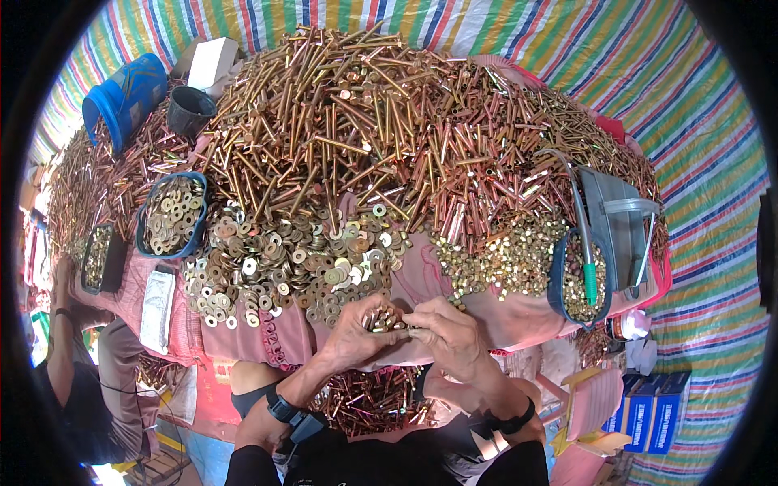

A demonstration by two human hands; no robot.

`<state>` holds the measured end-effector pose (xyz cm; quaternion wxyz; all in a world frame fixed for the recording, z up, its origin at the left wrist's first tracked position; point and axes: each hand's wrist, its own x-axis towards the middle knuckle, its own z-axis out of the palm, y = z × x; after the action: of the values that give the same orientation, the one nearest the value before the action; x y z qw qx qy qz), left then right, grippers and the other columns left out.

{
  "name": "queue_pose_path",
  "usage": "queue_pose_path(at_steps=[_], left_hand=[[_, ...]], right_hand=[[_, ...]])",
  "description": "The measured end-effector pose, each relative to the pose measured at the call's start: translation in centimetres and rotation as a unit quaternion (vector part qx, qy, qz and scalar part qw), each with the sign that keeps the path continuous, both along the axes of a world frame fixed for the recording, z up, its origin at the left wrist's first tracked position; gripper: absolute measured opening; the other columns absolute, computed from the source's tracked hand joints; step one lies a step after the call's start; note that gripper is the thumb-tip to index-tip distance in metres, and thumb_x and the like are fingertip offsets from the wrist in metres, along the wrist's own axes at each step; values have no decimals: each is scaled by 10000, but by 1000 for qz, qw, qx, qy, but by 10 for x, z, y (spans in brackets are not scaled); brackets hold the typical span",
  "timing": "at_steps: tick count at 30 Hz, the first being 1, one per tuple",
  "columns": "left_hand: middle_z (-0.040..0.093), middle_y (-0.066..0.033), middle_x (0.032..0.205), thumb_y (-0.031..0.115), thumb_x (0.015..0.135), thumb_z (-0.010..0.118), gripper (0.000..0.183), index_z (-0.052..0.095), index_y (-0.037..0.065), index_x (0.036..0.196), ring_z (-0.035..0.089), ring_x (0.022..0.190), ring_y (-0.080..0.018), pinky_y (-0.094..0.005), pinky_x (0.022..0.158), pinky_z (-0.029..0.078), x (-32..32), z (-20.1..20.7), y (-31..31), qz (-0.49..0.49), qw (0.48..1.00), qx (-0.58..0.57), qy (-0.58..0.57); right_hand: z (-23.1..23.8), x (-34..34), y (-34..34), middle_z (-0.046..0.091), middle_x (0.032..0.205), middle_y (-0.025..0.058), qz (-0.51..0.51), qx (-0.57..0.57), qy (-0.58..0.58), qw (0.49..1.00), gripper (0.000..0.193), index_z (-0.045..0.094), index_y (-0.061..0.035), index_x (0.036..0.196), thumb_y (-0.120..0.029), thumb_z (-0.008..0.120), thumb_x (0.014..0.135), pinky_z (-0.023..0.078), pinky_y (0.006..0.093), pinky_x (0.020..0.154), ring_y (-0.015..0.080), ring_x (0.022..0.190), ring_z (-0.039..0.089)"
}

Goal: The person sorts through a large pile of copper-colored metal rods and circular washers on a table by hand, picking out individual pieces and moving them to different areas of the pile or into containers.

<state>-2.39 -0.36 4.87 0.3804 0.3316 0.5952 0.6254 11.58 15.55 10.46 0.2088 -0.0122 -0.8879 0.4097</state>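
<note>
Close in front of me, my left hand (356, 332) is closed round a bunch of bronze-coloured bolts (382, 319), seen mostly end-on. My right hand (450, 332) meets it from the right, thumb and fingers pinched together at the bunch. What the right fingertips grip is too small to make out. Just beyond my left hand spreads a heap of flat washers (292, 263) on pink cloth (417, 259). Small nuts (506, 255) lie loose past my right hand. Behind both rises a large pile of long bronze bolts (332, 130), with pinkish metal tubes (470, 178) on its right side.
A blue tub of washers (203, 231) stands left; a dark tub of nuts (557, 283) and a grey scoop-like container (608, 219) stand right. A blue bucket (126, 93) lies tipped at far left beside a black cup (191, 112). Another person's arm (61, 340) is at left.
</note>
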Motion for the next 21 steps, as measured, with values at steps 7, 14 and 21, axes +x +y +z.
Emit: queue_pose_path(at_steps=[7,14,21], left_hand=[[733,-35,942,-4,848,836,247,696,11,1052,642,860,-77,-265,765,554,0,-1,0,6,1000,20,5],[738,-35,954,-6,854,833,245,695,12,1056,649,874,-79,-267,775,556,1,2,-1,6,1000,21,-5],[735,-29,957,-5,850,834,248,691,13,1052,644,876,-76,-265,789,553,0,-3,-1,-3,1000,-2,2]], right_hand=[[-9,0,-1,719,944,103,-41,-20,-3,999,292,722,-35,1005,-167,899,814,535,328,665,218,783,696],[1,1,-2,702,905,88,-34,-29,-25,999,280,706,-35,991,-154,895,821,531,316,652,203,769,685],[-7,-1,-1,699,917,83,-28,3,18,999,271,717,-39,1033,-118,878,830,542,330,642,212,738,690]])
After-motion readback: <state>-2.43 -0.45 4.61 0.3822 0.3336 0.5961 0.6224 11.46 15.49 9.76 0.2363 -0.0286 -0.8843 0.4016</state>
